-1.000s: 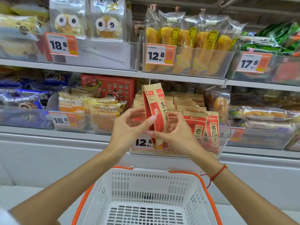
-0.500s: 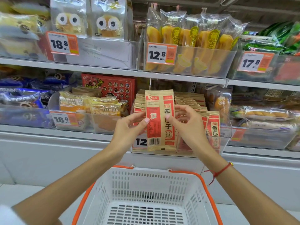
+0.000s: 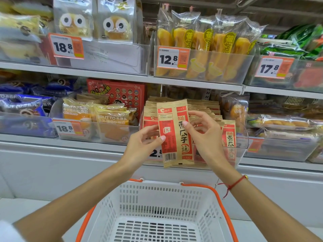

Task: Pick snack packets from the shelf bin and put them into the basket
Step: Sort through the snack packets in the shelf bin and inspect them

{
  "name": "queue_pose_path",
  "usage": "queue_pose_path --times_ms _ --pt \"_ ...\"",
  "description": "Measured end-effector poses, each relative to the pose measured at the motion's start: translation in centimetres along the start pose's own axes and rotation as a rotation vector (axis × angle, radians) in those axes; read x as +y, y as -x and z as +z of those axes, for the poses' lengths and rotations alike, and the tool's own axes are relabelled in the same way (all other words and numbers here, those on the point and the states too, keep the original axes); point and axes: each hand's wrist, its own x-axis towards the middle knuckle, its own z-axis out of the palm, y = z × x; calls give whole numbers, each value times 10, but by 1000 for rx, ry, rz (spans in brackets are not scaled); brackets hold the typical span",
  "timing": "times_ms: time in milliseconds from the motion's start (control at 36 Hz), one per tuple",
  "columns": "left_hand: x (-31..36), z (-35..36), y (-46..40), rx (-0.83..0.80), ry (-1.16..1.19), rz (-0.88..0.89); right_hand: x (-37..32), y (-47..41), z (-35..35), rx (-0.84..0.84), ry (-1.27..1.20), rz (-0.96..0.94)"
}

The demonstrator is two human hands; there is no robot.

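A tan and red snack packet [image 3: 174, 133] stands upright in front of the clear shelf bin [image 3: 241, 154], flat side facing me. My left hand [image 3: 143, 142] pinches its left edge with thumb and fingers. My right hand [image 3: 202, 135] pinches its right edge. Behind it the bin holds several more packets [image 3: 204, 109] of the same kind. The white basket [image 3: 157, 194] with orange handles sits below my hands, and its mesh bottom shows nothing inside.
Clear bins of bread packs [image 3: 94, 116] and blue packs [image 3: 21, 109] fill the shelf to the left. More bagged goods [image 3: 279, 123] lie to the right. An upper shelf [image 3: 111, 75] with price tags juts out above my hands.
The packet was turned from edge-on to flat side facing me and lowered a little in front of the bin. Both hands kept hold of it.
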Motion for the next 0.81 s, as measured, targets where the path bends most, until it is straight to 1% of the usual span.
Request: queue_pose_path --times_ms 139,194,306,389,472,556,806 --pt "-1 0 0 2 14 -1 1 0 0 -18 -47 13" --pt "0 -1 -1 13 37 4 2 -2 -1 -70 -55 43" --pt "4 -3 -4 76 122 10 3 -2 0 -229 -31 91" --pt "8 -7 -6 140 173 4 2 0 2 -281 -37 94" --pt "8 -10 -8 171 182 12 1 2 3 -270 -22 42" --pt "8 -10 -7 165 190 20 0 1 5 -229 4 6" --pt "8 -6 -5 166 180 16 1 7 8 -161 18 -34"
